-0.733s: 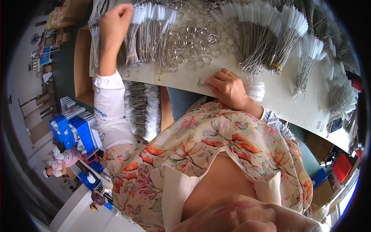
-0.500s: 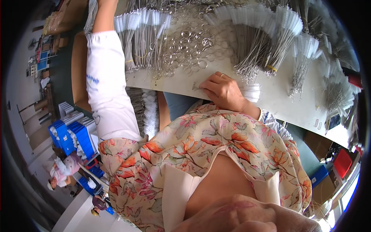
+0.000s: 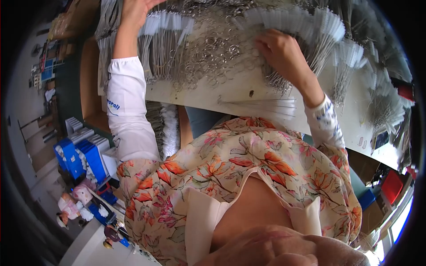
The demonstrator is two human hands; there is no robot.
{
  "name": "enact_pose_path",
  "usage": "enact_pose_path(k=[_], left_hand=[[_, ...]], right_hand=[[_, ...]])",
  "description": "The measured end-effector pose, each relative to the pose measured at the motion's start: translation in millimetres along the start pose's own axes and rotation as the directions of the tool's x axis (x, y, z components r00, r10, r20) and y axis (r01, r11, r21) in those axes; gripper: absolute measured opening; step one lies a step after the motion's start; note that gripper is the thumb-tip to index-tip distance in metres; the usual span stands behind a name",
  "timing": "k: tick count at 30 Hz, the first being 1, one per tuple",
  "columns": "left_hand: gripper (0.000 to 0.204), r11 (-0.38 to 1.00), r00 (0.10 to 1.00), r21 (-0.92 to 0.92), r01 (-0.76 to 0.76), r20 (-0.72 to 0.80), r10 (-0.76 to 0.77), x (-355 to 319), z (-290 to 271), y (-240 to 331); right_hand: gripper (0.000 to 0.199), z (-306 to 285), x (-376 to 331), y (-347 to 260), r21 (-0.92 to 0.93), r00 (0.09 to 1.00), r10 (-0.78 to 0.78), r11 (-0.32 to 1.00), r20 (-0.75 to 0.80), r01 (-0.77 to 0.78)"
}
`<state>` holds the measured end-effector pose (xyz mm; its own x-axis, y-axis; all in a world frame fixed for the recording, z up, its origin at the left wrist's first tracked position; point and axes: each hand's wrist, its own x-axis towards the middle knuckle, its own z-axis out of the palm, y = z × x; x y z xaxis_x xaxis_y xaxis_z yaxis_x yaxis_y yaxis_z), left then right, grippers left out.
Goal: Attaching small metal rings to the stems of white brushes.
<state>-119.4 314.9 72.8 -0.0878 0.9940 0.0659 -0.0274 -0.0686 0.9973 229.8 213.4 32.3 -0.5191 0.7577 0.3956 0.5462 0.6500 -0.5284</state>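
Observation:
At the far left of the table my left hand (image 3: 134,12) reaches over standing thin wire brushes (image 3: 166,24) with white bristle heads. Its thumb is spread; the other fingertips are cut off by the upper edge. My right hand (image 3: 282,49) hovers at the right side of a pile of loose metal split rings (image 3: 217,51), beside a thick row of wire brushes (image 3: 328,33). Its fingers are curled together, and whatever lies between them is hidden. A small bunch of wire brushes (image 3: 270,105) lies flat along the table's near edge, touched by neither hand.
More brush bundles (image 3: 348,66) spread over the right of the pale table (image 3: 199,97). A cardboard box (image 3: 91,84) stands at the left. Further off are blue bins (image 3: 71,155), two people (image 3: 73,206), and a red chair (image 3: 391,188) at the right.
My right hand has moved from the near edge up and right to the rings and brushes, uncovering the brush bunch there. My left hand has shifted slightly nearer, its thumb now spread.

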Motion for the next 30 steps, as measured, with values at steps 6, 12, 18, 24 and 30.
enact_pose_path(k=[6,12,18,24,30], left_hand=[[0.016,0.988,0.995,-0.116,-0.102,0.002,0.103,-13,5,-5],[0.029,0.938,0.956,-0.225,-0.263,0.069,0.284,71,20,-16],[0.036,0.925,0.949,0.267,-0.27,-0.092,0.303,130,7,-25],[0.02,0.766,0.968,0.643,-0.013,0.202,-0.153,-24,74,9],[0.031,0.291,0.982,0.953,-0.086,0.13,-0.136,-62,109,-52]], right_hand=[[0.01,54,26,18,-0.413,0.992,0.115,0.907,0.048,-0.086],[0.023,56,32,5,-0.377,0.954,0.254,0.909,0.161,-0.179],[0.021,53,27,5,-0.152,0.974,0.218,0.966,0.061,-0.207],[0.018,42,22,9,0.063,0.97,0.228,0.973,-0.082,-0.223],[0.016,33,30,8,0.412,0.905,0.345,0.883,-0.25,-0.223]])
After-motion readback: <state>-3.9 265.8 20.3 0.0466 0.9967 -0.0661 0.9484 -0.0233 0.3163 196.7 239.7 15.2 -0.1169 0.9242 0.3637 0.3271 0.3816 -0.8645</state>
